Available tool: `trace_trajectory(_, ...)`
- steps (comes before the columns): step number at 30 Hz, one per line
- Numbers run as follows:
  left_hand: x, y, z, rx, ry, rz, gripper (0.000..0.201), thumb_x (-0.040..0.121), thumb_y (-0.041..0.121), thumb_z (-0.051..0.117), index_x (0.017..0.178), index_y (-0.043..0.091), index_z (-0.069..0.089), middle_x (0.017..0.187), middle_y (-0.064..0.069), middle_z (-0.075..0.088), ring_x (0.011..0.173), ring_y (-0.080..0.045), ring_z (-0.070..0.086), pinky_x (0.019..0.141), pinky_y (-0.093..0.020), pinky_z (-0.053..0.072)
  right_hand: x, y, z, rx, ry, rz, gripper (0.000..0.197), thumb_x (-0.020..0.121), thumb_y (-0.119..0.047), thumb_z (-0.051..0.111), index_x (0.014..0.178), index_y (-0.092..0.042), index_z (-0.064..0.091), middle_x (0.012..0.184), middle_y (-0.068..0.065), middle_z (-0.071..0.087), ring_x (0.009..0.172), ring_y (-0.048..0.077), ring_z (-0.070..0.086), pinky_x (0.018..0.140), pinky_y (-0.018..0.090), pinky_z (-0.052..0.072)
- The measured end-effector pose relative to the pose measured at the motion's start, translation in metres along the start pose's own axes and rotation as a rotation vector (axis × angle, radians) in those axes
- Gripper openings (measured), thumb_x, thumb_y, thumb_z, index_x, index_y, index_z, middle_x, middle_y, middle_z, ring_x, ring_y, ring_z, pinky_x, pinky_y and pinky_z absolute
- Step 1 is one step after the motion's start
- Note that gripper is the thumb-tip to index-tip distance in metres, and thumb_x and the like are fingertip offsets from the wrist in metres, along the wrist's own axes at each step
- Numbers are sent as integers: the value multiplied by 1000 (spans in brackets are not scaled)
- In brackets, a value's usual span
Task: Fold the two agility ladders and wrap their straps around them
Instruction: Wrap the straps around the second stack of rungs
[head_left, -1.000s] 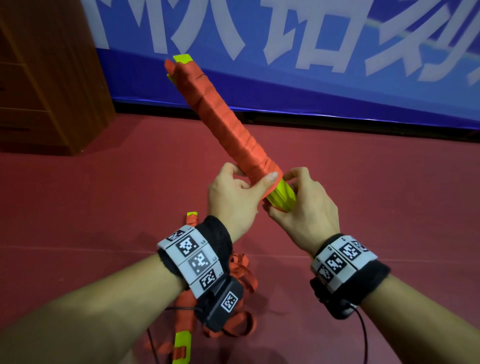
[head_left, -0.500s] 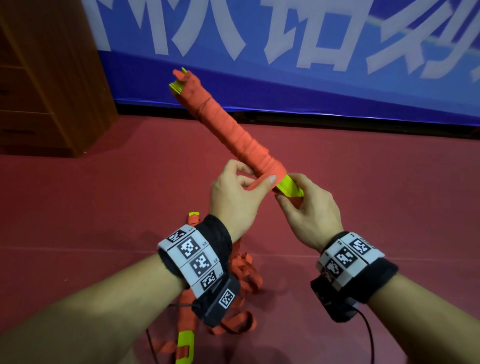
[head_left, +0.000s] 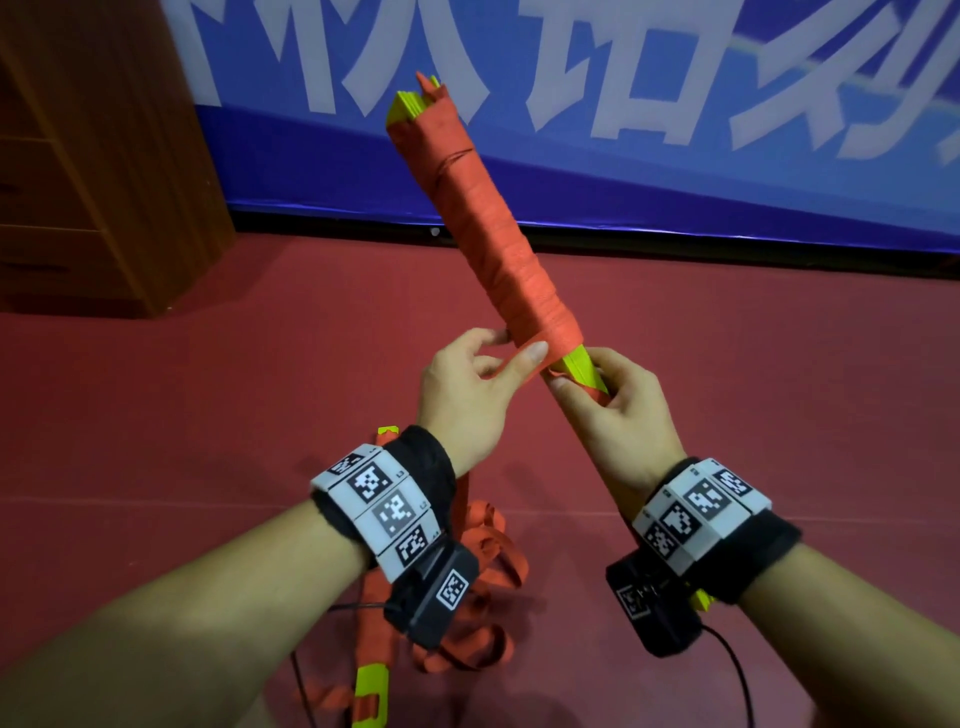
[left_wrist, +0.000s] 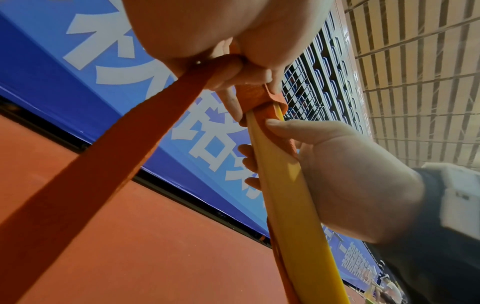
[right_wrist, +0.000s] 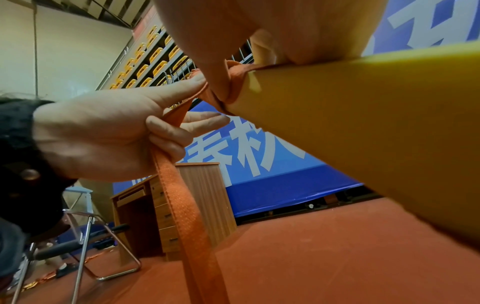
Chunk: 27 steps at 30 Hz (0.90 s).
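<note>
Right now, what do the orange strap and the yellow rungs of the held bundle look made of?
Orange strap: woven fabric webbing, matte; a dotted weave shows in the right wrist view. Flat yellow-green rungs: probably plastic, smooth with a slight sheen, edges straight and rigid.

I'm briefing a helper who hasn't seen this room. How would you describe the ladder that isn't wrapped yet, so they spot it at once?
Start at the red floor in front of the blue banner with white characters. Directly below the person's left hand lies the loose agility ladder, yellow-green rungs among tangled orange straps. Unlike the tightly strap-wound orange bundle held in the air, it sprawls unwound.
</note>
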<state>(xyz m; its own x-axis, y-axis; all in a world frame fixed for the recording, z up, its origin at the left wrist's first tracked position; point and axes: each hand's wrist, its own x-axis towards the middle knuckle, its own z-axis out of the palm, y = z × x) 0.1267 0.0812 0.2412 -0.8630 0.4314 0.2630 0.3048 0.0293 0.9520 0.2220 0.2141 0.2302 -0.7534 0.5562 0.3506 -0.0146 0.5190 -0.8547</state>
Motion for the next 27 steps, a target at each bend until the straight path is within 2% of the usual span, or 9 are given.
trace_trajectory(4,-1,3,-1,-39,-99,9,31,96,39,66,121,20,67,65,4,69,41,3,48,48,-16,36,-1,-1,-2,61,-24,-9,23,80,-42,68,102,-34,70,79,10,68,67,19,54,65,47,49)
trace_trajectory(7,1,1,0,-59,-142,8,27,97,43,64,119,27,66,60,-7,59,39,-8,42,44,-26,33,-3,-2,0,117,-51,-13,21,82,-40,68,102,-31,71,87,17,69,76,37,62,73,54,52)
trace_trajectory(10,1,-2,-1,-68,-139,-19,34,96,43,65,122,23,64,49,4,52,36,-10,41,42,-24,33,-5,-1,3,141,-71,3,23,82,-41,67,102,-30,70,91,22,69,86,46,62,78,64,51)
trace_trajectory(14,0,-5,0,-68,-115,-37,40,94,44,67,124,19,58,43,10,51,36,-8,43,43,-22,34,-4,2,2,159,-97,30,25,80,-40,64,100,-26,70,88,21,68,83,46,61,74,64,49)
trace_trajectory(18,-3,-7,3,-72,-143,-60,42,93,47,67,124,24,51,43,13,51,37,-4,44,48,-25,35,-5,3,1,162,-131,49,24,78,-36,65,99,-24,69,88,15,71,87,46,64,76,68,50)
trace_trajectory(20,-3,-6,2,-70,-143,-60,41,93,44,68,124,22,55,42,15,51,37,0,46,47,-21,35,-4,5,0,116,-157,41,25,76,-39,71,97,-27,67,86,13,70,84,44,65,75,64,52)
trace_trajectory(23,0,-3,-2,-40,-145,-57,32,94,38,70,114,14,66,38,17,50,37,4,48,44,-11,32,-1,5,-2,-69,-232,3,36,72,-45,82,97,-30,60,80,0,69,74,23,67,72,48,56)
trace_trajectory(25,0,-2,-3,-23,-133,-55,30,92,39,72,107,13,70,38,20,50,39,7,49,46,-11,33,-2,5,-2,-213,-237,-19,43,72,-41,88,100,-27,58,77,-4,67,69,13,64,66,36,53)
trace_trajectory(27,-1,-3,-2,-13,-108,-61,31,89,44,75,103,16,71,40,20,52,41,5,51,51,-16,36,-2,5,-1,-306,-217,-21,46,72,-38,88,101,-26,55,77,-5,66,67,12,63,64,34,52)
